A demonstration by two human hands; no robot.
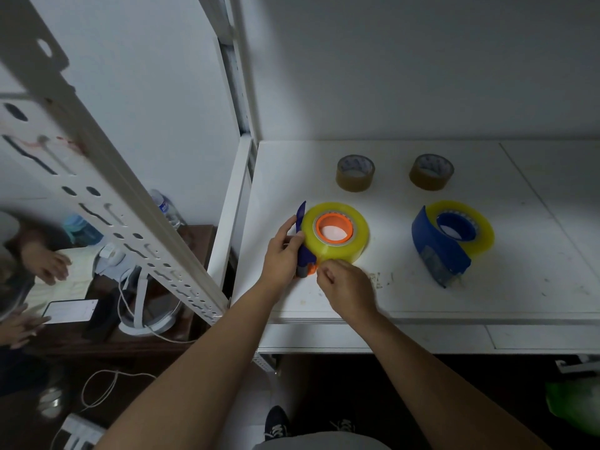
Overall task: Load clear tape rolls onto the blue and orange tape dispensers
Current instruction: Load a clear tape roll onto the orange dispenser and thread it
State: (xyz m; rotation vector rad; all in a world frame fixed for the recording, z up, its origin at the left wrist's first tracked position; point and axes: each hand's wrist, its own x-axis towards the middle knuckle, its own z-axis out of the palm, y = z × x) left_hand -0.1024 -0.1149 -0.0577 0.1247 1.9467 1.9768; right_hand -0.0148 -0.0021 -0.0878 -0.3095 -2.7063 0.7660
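Both hands at the orange dispenser [334,229] on the white table [487,287].

Left hand [281,254] grips its blue handle; right hand [344,285] pinches the clear tape roll's [357,241] near edge. The blue dispenser [444,246] sits well apart, right.

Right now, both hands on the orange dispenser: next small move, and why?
Probably draw the tape end forward over the cutter. The roll already sits on the orange hub, the left hand steadies the dispenser, and the right hand pinches at the roll's near edge.
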